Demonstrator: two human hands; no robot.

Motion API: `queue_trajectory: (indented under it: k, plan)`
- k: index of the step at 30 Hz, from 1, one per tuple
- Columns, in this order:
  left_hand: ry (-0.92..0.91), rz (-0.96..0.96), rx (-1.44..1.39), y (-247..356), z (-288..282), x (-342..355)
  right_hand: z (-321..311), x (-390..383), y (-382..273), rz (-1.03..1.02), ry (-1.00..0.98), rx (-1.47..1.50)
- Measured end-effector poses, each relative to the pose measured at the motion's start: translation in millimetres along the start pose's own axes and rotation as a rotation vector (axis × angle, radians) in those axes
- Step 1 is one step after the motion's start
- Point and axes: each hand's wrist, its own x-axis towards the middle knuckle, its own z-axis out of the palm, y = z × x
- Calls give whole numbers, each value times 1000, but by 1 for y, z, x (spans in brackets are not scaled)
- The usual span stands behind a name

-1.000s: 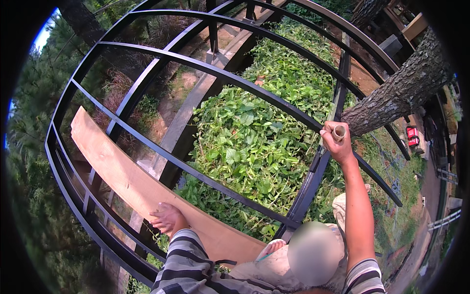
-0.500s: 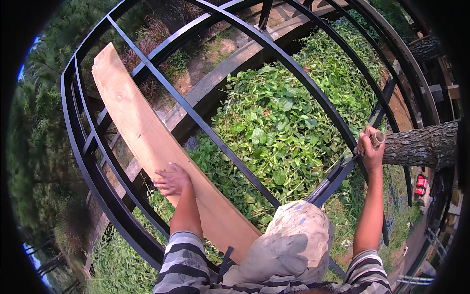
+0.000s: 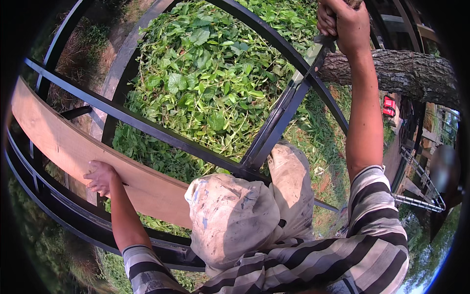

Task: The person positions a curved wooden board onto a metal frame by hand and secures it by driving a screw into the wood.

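A long pale wooden plank point(image 3: 63, 139) stretches from the far left toward my legs, across the black metal frame. My left hand point(image 3: 100, 178) lies flat on it with the fingers spread. My right hand point(image 3: 342, 24) is closed around a wooden-handled tool at the upper right, above a black metal beam point(image 3: 279, 120). Only the end of the handle point(image 3: 354, 3) shows past the fist. A dark, narrow part sticks out below that hand, near a joint of the frame; its kind is unclear.
Curved black bars point(image 3: 142, 134) form an open frame with gaps between them. Dense green leaves point(image 3: 210, 73) grow beneath. A thick tree trunk point(image 3: 401, 76) reaches in from the right. My trousered knees point(image 3: 235, 210) rest at the frame. A red object point(image 3: 389, 106) lies below.
The view has shifted and turned, and the plank and frame appear farther left. My right hand, still on the tool, appears higher. My left hand stays on the plank.
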Motion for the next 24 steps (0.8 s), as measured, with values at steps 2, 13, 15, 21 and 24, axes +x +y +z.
queue_trajectory:
  k: [2,13,15,21,24]
  plan:
    - [14,12,38,0,2,1,18,-8,32,-126,196,-81]
    - [62,24,52,-11,20,10,12,50,47,26,27,-135]
    - [68,10,51,-14,17,16,21,65,20,45,13,-144]
    - [53,5,47,-7,26,11,5,61,60,2,2,-179]
    - [48,-3,19,-8,18,14,37,65,14,57,-90,-166]
